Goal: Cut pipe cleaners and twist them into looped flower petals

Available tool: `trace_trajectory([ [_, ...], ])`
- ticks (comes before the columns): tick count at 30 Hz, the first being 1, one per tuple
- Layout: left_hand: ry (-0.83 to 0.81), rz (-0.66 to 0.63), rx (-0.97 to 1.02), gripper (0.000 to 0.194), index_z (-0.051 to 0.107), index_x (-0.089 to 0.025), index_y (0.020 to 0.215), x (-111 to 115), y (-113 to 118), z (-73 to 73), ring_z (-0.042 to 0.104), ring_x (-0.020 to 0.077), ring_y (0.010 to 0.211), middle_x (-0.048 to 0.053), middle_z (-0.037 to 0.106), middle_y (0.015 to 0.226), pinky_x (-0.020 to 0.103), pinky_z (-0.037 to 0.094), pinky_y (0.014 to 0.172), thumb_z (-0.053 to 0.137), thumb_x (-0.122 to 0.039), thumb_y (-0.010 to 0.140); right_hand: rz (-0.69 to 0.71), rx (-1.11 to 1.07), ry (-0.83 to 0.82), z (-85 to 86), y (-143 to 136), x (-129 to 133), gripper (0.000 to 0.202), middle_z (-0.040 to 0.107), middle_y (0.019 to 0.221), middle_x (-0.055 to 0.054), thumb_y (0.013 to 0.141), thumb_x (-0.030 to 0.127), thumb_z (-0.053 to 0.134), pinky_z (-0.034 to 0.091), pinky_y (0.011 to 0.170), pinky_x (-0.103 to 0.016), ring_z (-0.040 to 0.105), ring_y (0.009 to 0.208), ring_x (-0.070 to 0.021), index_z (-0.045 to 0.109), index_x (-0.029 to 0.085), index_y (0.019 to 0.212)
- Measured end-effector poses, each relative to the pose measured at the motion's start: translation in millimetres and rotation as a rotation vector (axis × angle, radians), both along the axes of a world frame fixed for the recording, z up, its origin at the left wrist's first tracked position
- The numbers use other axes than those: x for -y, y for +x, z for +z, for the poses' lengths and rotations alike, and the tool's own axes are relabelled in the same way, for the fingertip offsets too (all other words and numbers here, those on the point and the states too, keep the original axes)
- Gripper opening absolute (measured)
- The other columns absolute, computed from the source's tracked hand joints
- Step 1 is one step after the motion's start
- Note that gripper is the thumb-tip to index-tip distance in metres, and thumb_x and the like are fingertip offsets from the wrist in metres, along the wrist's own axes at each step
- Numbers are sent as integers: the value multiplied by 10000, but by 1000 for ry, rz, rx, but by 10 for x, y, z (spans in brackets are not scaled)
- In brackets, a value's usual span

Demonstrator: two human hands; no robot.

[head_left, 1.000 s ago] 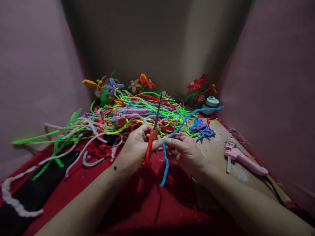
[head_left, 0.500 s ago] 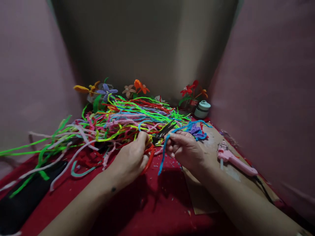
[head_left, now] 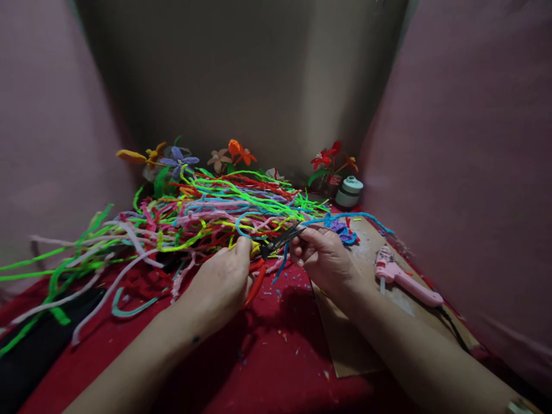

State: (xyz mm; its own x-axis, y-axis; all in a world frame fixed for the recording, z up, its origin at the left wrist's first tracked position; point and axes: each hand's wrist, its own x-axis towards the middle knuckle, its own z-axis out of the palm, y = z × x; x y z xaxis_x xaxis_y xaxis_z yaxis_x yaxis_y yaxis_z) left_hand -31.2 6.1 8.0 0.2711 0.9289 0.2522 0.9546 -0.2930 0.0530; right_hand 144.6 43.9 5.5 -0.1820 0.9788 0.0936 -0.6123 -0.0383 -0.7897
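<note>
Your left hand (head_left: 219,282) grips the scissors (head_left: 276,244), blades spread at the blue stem (head_left: 345,217) pinched in your right hand (head_left: 321,256) mid-surface; it looks uncut, 1 snip left.

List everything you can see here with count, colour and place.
fuzzy pipe-cleaner pile: many, mixed green, pink, red, yellow, blue; far middle of the red cloth.
red cloth: one, covers the work surface.
blue pipe cleaner: one, runs right from the right hand.
red-handled scissors: one, black blades, between the hands.
pipe-cleaner flowers: several, orange, purple, red; at the back wall.
pale green lidded jar: one, back right.
pink glue gun: one, on the brown board.
brown board: one, right side.
left hand: grip on scissors.
right hand: grip on blue pipe cleaner.
</note>
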Motion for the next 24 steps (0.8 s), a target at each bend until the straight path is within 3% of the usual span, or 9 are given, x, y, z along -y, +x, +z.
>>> trace_trajectory([
  [8, -3, 22, -64, 87, 417, -187, 883, 2, 2, -4, 599, 242, 652, 94, 621, 722, 294, 337, 541, 355, -231, 840, 2, 47, 35, -22, -13, 16, 119, 572, 526, 3, 629, 213, 654, 360, 380, -208, 492, 431, -92, 560, 153, 585],
  [13, 29, 43, -123, 84, 410, -182, 876, -7, 8, -35, 604, 251, 670, 89, 616, 727, 304, 368, 558, 345, -171, 825, -15, 80, 52, -15, -22, 17, 128, 557, 484, 9, 605, 205, 652, 345, 342, -195, 478, 394, -88, 559, 143, 543],
  [24, 95, 27, -168, 112, 410, -182, 838, 24, 17, -40, 599, 233, 691, 70, 565, 681, 316, 425, 640, 328, -107, 821, -3, 54, -59, -32, -8, 7, 100, 580, 501, -1, 599, 173, 654, 325, 320, -167, 484, 390, -74, 561, 141, 589],
])
